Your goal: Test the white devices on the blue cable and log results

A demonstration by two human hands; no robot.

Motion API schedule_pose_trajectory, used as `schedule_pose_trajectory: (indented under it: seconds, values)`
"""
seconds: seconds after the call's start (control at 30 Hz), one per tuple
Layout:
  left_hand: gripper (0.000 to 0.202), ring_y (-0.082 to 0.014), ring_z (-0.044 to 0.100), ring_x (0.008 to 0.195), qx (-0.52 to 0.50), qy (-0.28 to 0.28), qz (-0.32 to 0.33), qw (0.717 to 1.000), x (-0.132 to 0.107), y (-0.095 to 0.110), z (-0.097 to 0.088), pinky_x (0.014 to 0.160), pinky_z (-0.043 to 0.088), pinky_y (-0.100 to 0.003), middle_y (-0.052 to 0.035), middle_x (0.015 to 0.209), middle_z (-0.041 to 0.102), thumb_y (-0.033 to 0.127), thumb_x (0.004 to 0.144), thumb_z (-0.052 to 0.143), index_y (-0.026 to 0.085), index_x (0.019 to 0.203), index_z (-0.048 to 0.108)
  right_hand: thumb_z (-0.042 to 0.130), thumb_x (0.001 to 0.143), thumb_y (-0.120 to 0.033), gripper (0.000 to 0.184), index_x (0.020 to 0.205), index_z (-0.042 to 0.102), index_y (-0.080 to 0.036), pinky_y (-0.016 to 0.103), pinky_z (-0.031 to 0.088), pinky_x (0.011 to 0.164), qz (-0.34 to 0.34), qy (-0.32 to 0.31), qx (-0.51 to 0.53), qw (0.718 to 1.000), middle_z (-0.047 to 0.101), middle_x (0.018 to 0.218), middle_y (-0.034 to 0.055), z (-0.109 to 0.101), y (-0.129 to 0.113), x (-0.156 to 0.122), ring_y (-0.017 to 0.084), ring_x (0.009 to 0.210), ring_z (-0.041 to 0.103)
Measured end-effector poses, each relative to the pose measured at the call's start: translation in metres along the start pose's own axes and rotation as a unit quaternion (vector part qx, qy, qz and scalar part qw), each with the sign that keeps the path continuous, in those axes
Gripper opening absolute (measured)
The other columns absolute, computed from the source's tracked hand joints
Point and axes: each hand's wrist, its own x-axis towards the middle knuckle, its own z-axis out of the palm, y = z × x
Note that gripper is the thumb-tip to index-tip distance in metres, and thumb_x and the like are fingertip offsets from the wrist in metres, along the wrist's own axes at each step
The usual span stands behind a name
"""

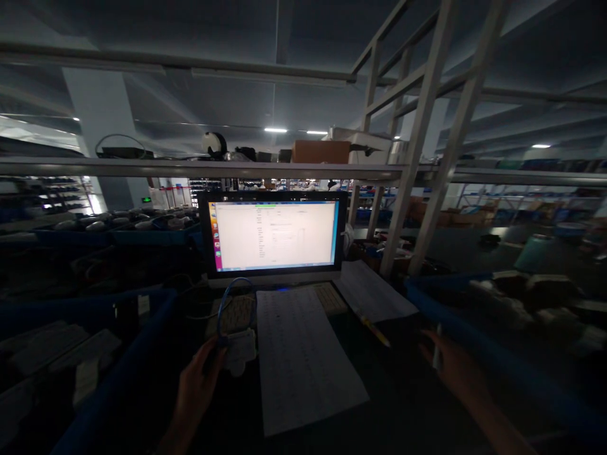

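My left hand (pixel 199 376) is closed on a small white device (pixel 240 352) with a blue cable (pixel 232 297) looping up from it, just left of a long printed sheet (pixel 298 360) on the dark bench. My right hand (pixel 450 366) is at the lower right, fingers closed round a thin white pen-like stick (pixel 437 347). A lit monitor (pixel 275 235) stands straight ahead, with a keyboard (pixel 327 297) partly covered by the sheet.
A yellow pencil (pixel 374 330) lies right of the sheet, beside a second paper (pixel 374 291). Blue bins (pixel 118 354) (pixel 474 341) with parts flank the bench on both sides. A metal rack frame (pixel 417 158) rises at the right; a shelf rail (pixel 190 168) crosses above the monitor.
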Motion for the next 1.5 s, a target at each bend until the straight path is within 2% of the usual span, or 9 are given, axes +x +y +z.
schedule_pose_trajectory:
  seconds: [0.17, 0.63, 0.9, 1.2, 1.33, 1.5]
  values:
    - [0.049, -0.0227, 0.071, 0.085, 0.003, -0.003, -0.004, 1.0, 0.0, -0.001, 0.0, 0.075, 0.058, -0.03, -0.0046, 0.093, 0.074, 0.065, 0.071, 0.055, 0.022, 0.092, 0.067, 0.045, 0.081, -0.042, 0.038, 0.105, 0.063, -0.02, 0.041, 0.053, 0.083, 0.004, 0.01, -0.009, 1.0, 0.068, 0.109, 0.0122, -0.003, -0.005, 0.0, 0.026, 0.096, 0.065]
    - [0.044, -0.0236, 0.069, 0.092, -0.003, -0.01, -0.003, 1.0, -0.001, 0.004, 0.001, 0.082, 0.056, -0.034, -0.0077, 0.098, 0.073, 0.057, 0.076, 0.054, 0.02, 0.095, 0.066, 0.047, 0.076, -0.049, 0.045, 0.104, 0.063, -0.018, 0.044, 0.053, 0.078, 0.0, 0.005, 0.034, 0.999, 0.068, 0.105, 0.014, 0.01, 0.015, -0.002, 0.029, 0.089, 0.066]
    - [0.043, -0.0224, 0.069, 0.091, -0.016, -0.012, -0.008, 1.0, -0.001, 0.008, 0.001, 0.081, 0.056, -0.032, -0.0073, 0.098, 0.073, 0.057, 0.076, 0.054, 0.02, 0.095, 0.066, 0.047, 0.075, -0.048, 0.044, 0.103, 0.064, -0.018, 0.042, 0.054, 0.077, -0.011, 0.003, 0.035, 0.999, 0.069, 0.104, 0.0139, 0.008, 0.013, -0.001, 0.028, 0.088, 0.067]
    - [0.04, -0.0224, 0.069, 0.092, -0.022, -0.002, 0.003, 1.0, -0.002, 0.005, 0.004, 0.082, 0.055, -0.034, -0.0074, 0.098, 0.073, 0.053, 0.078, 0.054, 0.019, 0.096, 0.066, 0.047, 0.073, -0.048, 0.038, 0.096, 0.063, -0.022, 0.045, 0.054, 0.072, 0.0, 0.003, 0.052, 0.999, 0.07, 0.094, 0.0125, -0.007, -0.006, 0.002, 0.03, 0.079, 0.067]
    - [0.039, -0.0227, 0.069, 0.092, -0.012, 0.007, 0.01, 1.0, -0.002, 0.009, 0.004, 0.082, 0.055, -0.035, -0.0088, 0.098, 0.073, 0.052, 0.079, 0.053, 0.018, 0.095, 0.066, 0.047, 0.075, -0.047, 0.03, 0.091, 0.062, -0.026, 0.043, 0.053, 0.064, -0.004, 0.015, 0.061, 0.998, 0.069, 0.086, 0.0117, -0.015, -0.016, 0.004, 0.03, 0.069, 0.066]
    - [0.038, -0.022, 0.068, 0.093, -0.002, 0.004, 0.026, 1.0, -0.001, 0.012, 0.003, 0.084, 0.054, -0.034, -0.0089, 0.098, 0.072, 0.051, 0.08, 0.051, 0.018, 0.095, 0.065, 0.046, 0.076, -0.052, 0.038, 0.092, 0.061, -0.021, 0.043, 0.05, 0.065, -0.005, 0.036, 0.038, 0.999, 0.067, 0.083, 0.0152, -0.019, -0.024, 0.007, 0.03, 0.069, 0.064]
